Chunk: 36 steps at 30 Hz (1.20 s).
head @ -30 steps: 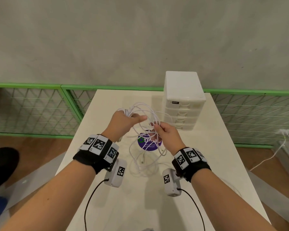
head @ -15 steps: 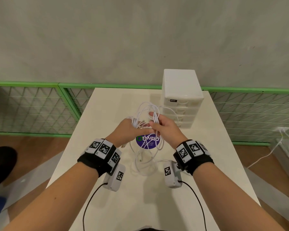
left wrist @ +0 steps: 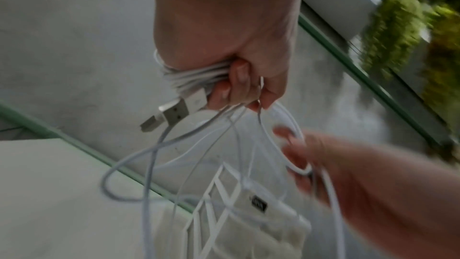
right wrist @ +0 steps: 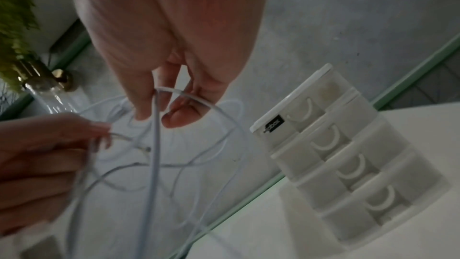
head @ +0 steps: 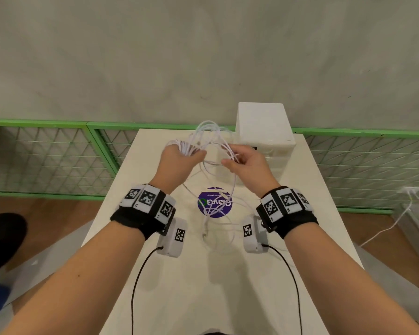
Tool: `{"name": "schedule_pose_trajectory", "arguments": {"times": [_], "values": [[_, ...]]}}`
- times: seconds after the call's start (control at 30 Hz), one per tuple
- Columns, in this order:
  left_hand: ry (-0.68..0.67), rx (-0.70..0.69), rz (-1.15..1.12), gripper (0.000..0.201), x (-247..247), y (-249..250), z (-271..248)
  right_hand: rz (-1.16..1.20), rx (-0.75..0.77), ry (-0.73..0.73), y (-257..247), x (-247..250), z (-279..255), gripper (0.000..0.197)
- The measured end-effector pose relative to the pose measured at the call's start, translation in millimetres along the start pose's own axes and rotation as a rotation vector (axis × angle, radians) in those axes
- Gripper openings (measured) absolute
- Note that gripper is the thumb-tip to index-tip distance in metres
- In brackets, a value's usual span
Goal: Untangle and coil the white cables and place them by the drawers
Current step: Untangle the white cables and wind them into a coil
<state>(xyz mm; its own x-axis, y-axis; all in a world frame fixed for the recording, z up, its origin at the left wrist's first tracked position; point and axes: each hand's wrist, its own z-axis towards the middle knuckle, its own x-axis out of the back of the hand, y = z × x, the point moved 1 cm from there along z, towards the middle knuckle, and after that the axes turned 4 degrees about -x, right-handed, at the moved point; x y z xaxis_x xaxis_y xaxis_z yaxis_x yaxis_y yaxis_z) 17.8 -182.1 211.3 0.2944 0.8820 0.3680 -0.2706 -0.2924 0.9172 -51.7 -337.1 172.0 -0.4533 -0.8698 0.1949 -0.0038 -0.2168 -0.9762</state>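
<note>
We see the left hand [head: 179,158] raised over the table [head: 155,274], fingers curled round a bundle of white cables [head: 205,139]. Loose loops hang to the purple sticker [head: 214,202]. Right hand [head: 248,163] pinches one strand, just beside the drawers [head: 264,126].

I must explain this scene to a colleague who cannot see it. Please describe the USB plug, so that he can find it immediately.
Start at the white drawers at the far edge of the table, then look to the left hand, raised before them. It grips a bundle of white cables, and the USB plug sticks out below the fingers. It is the only flat metal end among round white cords.
</note>
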Motion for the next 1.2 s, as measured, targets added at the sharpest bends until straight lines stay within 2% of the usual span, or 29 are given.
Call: {"name": "schedule_pose_trajectory", "arguments": {"times": [0.1,0.23,0.4,0.5,0.57,0.63,0.7,0.77,0.8,0.87,1.03,1.2], "values": [[0.026,0.037,0.019,0.034,6.5,-3.2,5.5,0.032,-0.028,0.019,5.8,7.5,-1.4,0.03],[0.013,0.086,-0.019,0.026,4.6,-13.7,6.3,0.119,-0.058,0.074,13.4,3.7,-5.4,0.036],[-0.035,0.163,-0.102,0.025,7.4,-26.9,4.4,0.021,-0.073,0.111,29.2,7.3,-10.9,0.019],[-0.064,0.179,-0.121,0.03,8.8,-30.5,1.8,-0.179,0.008,0.349,35.3,10.3,-15.9,0.023],[-0.067,0.186,-0.139,0.03,8.4,-30.5,0.3,-0.142,-0.006,0.484,36.3,9.9,-21.8,0.023],[-0.071,0.194,-0.153,0.03,8.0,-31.5,0.0,-0.031,-0.091,0.399,38.4,6.6,-25.1,0.028],[-0.085,0.197,-0.159,0.028,7.4,-33.3,-0.2,-0.017,-0.161,0.171,41.2,0.8,-26.7,0.039],[-0.106,0.199,-0.147,0.029,7.1,-34.9,-0.7,-0.017,-0.17,-0.001,41.4,-4.4,-27.8,0.033],[-0.118,0.193,-0.13,0.031,7.6,-35.1,-1.2,0.008,-0.153,-0.033,40.9,-6.1,-27.2,0.027],[-0.144,0.173,-0.083,0.037,9.1,-34.9,-2.5,0.045,-0.109,-0.024,38.9,-5.8,-25.8,0.022],[-0.162,0.176,-0.026,0.051,14.7,-37.1,-5.3,0.063,-0.042,0.11,35.6,-0.2,-22.9,0.014],[-0.148,0.146,0.051,0.048,14.5,-39.6,-5.1,0.043,-0.064,0.127,41.7,0.4,-20.3,0.019]]}}
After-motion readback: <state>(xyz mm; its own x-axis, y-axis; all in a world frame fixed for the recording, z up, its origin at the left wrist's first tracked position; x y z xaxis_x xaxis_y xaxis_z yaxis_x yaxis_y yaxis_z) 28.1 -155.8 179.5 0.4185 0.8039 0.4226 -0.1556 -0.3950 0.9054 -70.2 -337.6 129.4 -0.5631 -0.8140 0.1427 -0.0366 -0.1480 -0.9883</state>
